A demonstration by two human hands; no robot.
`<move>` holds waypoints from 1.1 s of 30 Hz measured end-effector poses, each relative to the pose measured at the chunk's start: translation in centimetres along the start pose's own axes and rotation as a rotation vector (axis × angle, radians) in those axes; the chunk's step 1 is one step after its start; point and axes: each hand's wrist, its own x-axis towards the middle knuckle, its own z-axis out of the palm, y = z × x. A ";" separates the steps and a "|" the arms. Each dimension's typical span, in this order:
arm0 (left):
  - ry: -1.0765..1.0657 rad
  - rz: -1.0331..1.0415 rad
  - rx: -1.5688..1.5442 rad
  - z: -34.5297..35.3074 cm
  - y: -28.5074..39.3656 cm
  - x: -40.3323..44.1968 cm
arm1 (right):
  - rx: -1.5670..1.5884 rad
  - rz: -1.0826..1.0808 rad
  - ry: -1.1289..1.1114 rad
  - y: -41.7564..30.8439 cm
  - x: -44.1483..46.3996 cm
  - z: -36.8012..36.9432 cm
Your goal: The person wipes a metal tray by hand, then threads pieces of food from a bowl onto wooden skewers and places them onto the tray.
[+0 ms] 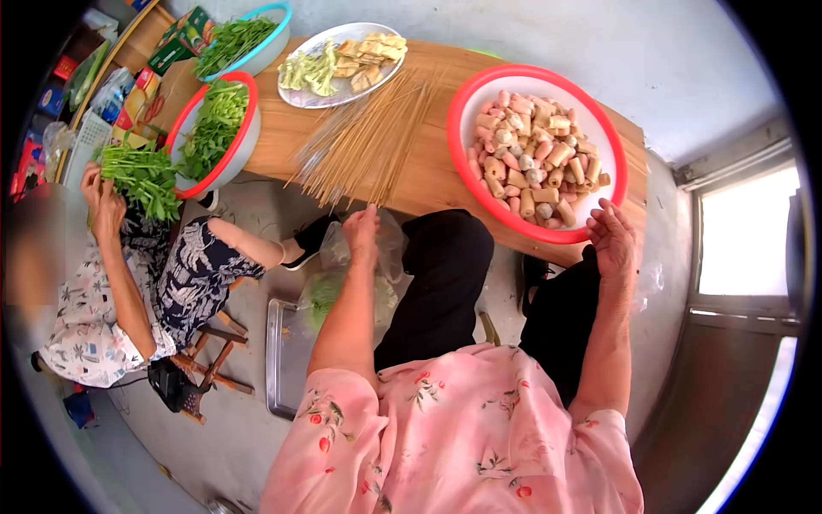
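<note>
My left hand [361,233] is closed at the near ends of a spread of thin bamboo skewers [368,128], fingertips together on a skewer end. My right hand [613,236] is at the near right rim of a red-rimmed white basin [462,90]. Its fingers are loosely bent and apart, with nothing visible in them. Inside the basin is a heap of pink and tan sausage-like pieces [535,154], with some greyish balls among them. The skewers lie on the wooden table [428,184], their near ends over its edge.
An oval plate [300,98] holds pale green pieces and yellow-brown slices. Leafy greens fill a red-rimmed basin [253,128] and a blue basin [278,43]. At left, a seated person's hand [103,201] holds greens. A metal tray [278,360] and plastic bags [390,244] sit below the table.
</note>
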 end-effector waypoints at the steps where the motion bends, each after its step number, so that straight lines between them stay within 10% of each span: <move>1: 0.009 0.010 -0.017 -0.1 0.3 0.1 | 0.005 -0.009 -0.005 0.1 0.0 -0.1; 19: -0.225 0.021 0.200 2.4 0.1 -2.6 | 0.058 -0.002 0.061 -0.2 -0.6 -1.4; 33: -0.631 -0.229 -0.241 -0.4 8.3 -10.0 | 0.110 -0.028 0.085 -0.5 -1.4 -1.3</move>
